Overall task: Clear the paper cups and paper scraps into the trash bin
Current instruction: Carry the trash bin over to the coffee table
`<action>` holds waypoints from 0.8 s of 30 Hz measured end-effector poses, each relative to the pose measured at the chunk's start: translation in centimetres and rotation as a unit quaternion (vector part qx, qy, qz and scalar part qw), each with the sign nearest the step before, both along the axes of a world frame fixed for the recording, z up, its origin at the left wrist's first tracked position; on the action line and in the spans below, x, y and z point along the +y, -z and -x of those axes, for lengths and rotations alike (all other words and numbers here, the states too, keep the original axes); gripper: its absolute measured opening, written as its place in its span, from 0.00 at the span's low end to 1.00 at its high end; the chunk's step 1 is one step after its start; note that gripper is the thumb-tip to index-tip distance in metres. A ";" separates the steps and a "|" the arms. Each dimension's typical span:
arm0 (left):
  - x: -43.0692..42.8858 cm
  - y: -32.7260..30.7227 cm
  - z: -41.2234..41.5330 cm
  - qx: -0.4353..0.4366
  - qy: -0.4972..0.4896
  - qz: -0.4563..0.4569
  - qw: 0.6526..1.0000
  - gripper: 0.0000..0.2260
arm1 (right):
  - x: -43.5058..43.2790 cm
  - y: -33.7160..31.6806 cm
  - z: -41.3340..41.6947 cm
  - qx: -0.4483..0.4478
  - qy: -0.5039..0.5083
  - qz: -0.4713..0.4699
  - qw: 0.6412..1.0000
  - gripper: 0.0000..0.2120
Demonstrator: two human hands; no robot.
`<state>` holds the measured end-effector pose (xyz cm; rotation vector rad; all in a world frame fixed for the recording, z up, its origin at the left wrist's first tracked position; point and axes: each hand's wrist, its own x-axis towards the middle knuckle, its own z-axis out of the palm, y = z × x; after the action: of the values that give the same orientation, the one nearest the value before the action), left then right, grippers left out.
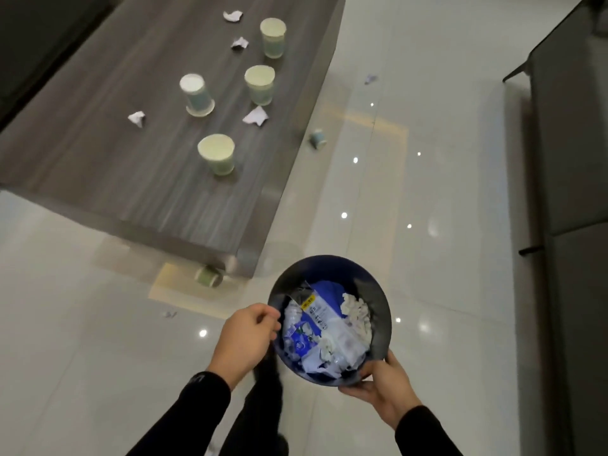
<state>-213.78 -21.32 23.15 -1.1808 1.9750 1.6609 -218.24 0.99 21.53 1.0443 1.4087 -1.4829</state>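
Dim, cool indoor light. Ceiling-lamp glints on glossy floor [411,179], 3 to 5 o'clock. Soft motion blur throughout; wide-angle bending at edges.

4 paper cups on table [216,154], 2 cups on floor [317,138], 4 scraps on table [255,116], 2 scraps on floor [370,79], 1 trash bin [383,311], 2 hands [245,337]

cups [216,154] on table [98,153], bin [381,311] right, before it
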 end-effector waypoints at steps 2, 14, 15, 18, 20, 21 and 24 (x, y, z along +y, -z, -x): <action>0.2 0.5 4.6 0.005 -0.002 -0.012 1.000 0.11 | 0.0 0.5 4.5 -0.007 0.009 -0.016 1.000 0.30; -3.2 4.5 27.5 0.024 -0.079 -0.028 0.996 0.08 | -4.8 9.8 29.3 0.000 0.011 -0.064 0.998 0.26; -3.7 4.8 28.8 0.021 -0.084 -0.026 0.996 0.08 | -5.4 10.5 31.0 -0.003 0.013 -0.066 0.998 0.26; -4.5 5.9 32.2 0.013 -0.108 -0.021 0.994 0.09 | -6.5 13.6 35.5 -0.003 0.013 -0.068 0.998 0.26; -4.8 6.9 34.0 0.014 -0.133 -0.014 0.991 0.09 | -7.1 15.8 38.0 -0.002 -0.004 -0.080 0.997 0.27; -4.9 7.3 34.7 0.011 -0.143 -0.013 0.990 0.08 | -7.5 16.2 39.2 -0.002 -0.020 -0.084 0.996 0.27; -4.9 8.5 36.9 0.002 -0.173 -0.026 0.985 0.08 | -7.8 18.3 41.7 -0.017 -0.070 -0.074 0.995 0.23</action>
<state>-250.64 -26.23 14.62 -1.5719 1.7926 1.8610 -259.98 -6.80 3.25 1.0340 1.5534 -1.2705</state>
